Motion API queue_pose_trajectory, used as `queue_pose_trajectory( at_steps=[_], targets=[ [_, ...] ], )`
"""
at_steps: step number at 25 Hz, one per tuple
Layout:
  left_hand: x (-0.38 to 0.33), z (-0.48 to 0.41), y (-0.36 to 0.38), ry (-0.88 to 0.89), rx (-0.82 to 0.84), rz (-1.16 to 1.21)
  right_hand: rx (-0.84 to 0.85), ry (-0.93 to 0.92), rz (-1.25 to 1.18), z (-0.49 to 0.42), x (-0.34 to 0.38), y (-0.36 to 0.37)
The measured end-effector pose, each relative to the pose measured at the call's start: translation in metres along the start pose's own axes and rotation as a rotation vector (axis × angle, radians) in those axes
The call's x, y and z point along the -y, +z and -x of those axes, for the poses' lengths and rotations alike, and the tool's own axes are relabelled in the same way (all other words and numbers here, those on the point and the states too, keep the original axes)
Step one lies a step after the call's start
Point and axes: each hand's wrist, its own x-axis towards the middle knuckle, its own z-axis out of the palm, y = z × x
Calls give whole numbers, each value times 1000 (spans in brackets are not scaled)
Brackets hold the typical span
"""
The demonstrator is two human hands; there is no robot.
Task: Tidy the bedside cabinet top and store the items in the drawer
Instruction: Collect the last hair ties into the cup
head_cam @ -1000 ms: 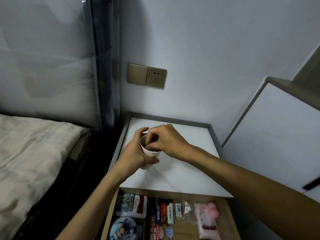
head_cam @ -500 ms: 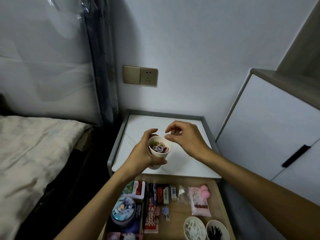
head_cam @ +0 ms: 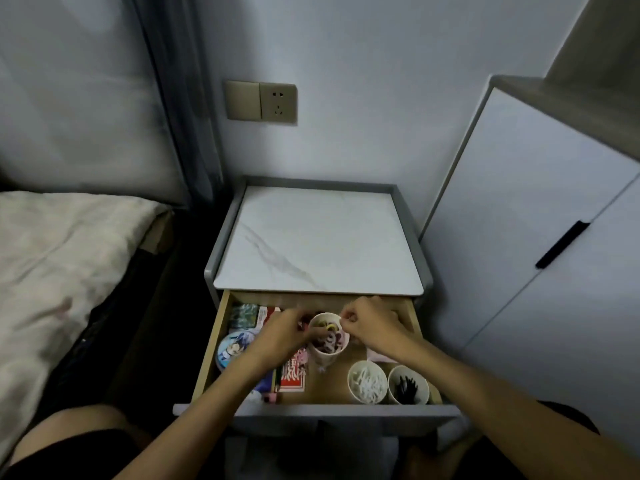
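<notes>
White paper cup of hair ties, held above the bedside cabinet's marble-look surface half a second ago, now down inside the open drawer, among the things already stored. Gripped round its side by the left hand. Right hand at the rim with fingers curled, whether pinching it or free impossible to tell through the blur. With the cup off the surface, tidying judged nearly done: letting go and shutting the drawer still ahead. Counted in the drawer: three paper cups, namely this one, a cup of white pieces and a cup of black hairpins, those two side by side at front right. Also one round tin at left and one red pack, with other packets partly hidden under the arms.
</notes>
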Motion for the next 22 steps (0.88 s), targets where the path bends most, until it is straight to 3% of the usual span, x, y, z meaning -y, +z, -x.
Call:
queue_pose_trajectory(
  at_steps=[2,4,8,12,16,19,22],
  targets=[
    [5,0,15,-40,-5,-314,33,-7,-5,10,-8,22],
    [8,2,30,-81,22,-454,89,-30,-62,17,-13,43],
    [17,6,43,-137,120,-357,167,-91,-103,25,-25,56],
    [21,6,57,-139,152,-351,196,-15,-225,35,-42,43],
    [23,2,64,-118,140,-379,412,-42,-226,47,-48,32],
    [25,2,61,-153,140,-375,551,-129,-112,56,-47,32],
    [26,2,50,-157,90,-396,502,-213,26,58,-44,35]
  ],
)
